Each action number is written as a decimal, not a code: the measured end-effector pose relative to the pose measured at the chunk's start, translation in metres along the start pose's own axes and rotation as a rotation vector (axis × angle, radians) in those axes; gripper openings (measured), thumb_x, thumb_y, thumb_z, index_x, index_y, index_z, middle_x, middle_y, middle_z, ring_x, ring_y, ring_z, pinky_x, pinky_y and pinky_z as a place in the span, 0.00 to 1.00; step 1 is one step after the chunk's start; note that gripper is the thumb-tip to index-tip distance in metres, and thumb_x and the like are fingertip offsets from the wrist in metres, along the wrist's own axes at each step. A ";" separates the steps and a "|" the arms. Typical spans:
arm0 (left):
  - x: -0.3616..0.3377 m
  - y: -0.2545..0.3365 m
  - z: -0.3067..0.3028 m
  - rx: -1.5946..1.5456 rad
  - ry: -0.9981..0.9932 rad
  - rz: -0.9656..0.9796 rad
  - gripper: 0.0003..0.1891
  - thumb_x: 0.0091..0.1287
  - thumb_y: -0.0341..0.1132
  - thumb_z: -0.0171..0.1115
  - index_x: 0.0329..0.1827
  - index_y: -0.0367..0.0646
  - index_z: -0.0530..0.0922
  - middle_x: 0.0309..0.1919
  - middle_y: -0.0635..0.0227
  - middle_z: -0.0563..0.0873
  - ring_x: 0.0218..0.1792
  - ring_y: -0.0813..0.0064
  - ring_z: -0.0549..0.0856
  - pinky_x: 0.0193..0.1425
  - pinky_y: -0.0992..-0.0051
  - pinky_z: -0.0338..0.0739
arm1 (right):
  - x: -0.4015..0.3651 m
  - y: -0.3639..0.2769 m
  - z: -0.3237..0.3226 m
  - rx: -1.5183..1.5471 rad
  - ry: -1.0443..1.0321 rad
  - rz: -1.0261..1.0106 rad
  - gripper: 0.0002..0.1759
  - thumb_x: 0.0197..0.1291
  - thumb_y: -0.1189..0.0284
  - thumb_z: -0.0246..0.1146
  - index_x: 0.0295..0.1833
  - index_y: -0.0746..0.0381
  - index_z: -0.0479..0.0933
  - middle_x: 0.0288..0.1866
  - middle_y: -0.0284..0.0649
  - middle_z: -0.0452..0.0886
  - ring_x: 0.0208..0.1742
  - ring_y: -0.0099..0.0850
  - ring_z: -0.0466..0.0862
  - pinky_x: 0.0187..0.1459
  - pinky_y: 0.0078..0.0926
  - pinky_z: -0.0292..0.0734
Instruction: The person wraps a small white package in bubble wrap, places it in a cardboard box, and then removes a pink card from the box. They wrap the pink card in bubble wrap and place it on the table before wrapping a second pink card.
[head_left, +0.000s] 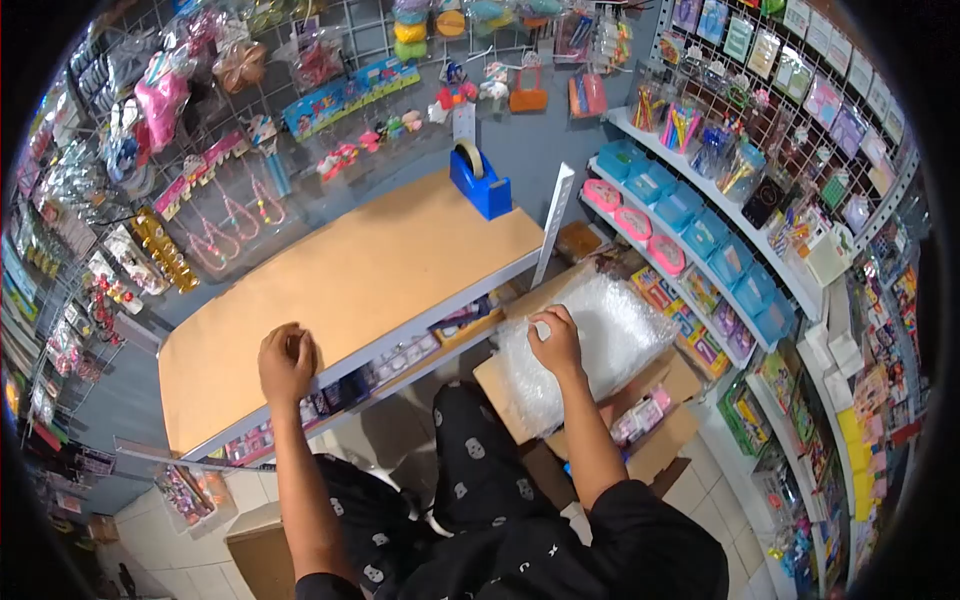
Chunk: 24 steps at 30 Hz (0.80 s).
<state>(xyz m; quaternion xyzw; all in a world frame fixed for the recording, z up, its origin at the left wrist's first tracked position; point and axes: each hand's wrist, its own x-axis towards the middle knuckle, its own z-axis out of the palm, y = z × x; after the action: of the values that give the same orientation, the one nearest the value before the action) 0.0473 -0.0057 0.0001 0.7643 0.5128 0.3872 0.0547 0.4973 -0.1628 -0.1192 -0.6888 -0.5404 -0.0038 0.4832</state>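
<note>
My left hand [288, 362] hovers over the front left part of the wooden tabletop [375, 260], its fingers curled in and nothing showing in them. On the right, my right hand [555, 338] is held above a sheet of bubble wrap [610, 325], fingers bent toward the thumb, also with nothing showing. The bubble wrap lies over a cardboard box [510, 400] beside the table. At the table's far right corner stands a blue tape dispenser [480, 182] with a roll of tape in it.
Packaged goods [390, 360] fill the shelf under the tabletop. A white metal post [553, 222] rises at its right corner. Shelves at right hold blue boxes [705, 240] and pink cases [633, 223]. Hanging accessories [225, 220] line the wall grid. A plastic bin [195, 497] sits on the floor.
</note>
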 end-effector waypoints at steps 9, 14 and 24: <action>-0.001 0.008 -0.005 0.020 0.004 -0.001 0.10 0.69 0.38 0.71 0.42 0.40 0.88 0.50 0.57 0.92 0.54 0.51 0.88 0.61 0.57 0.82 | -0.071 0.007 -0.016 -0.682 -0.480 0.348 0.47 0.66 0.46 0.70 0.83 0.59 0.67 0.87 0.59 0.57 0.87 0.60 0.57 0.82 0.67 0.53; -0.002 0.008 -0.007 -0.081 0.043 0.056 0.08 0.69 0.36 0.71 0.42 0.40 0.87 0.48 0.58 0.91 0.52 0.52 0.88 0.58 0.58 0.81 | -0.073 0.050 -0.009 -0.444 -0.357 0.320 0.34 0.75 0.52 0.62 0.76 0.65 0.75 0.82 0.63 0.66 0.82 0.62 0.65 0.81 0.56 0.62; -0.124 0.172 0.117 -0.687 -0.507 0.445 0.20 0.66 0.36 0.73 0.59 0.40 0.83 0.61 0.50 0.87 0.65 0.46 0.84 0.72 0.55 0.77 | -0.041 0.059 -0.054 -0.209 -0.253 0.411 0.33 0.79 0.51 0.57 0.65 0.74 0.81 0.61 0.65 0.86 0.66 0.57 0.84 0.71 0.44 0.76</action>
<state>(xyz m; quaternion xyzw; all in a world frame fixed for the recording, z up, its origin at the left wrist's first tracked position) 0.2294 -0.1515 -0.0649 0.8635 0.1499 0.3381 0.3430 0.5524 -0.2264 -0.1506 -0.8252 -0.4420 0.1247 0.3288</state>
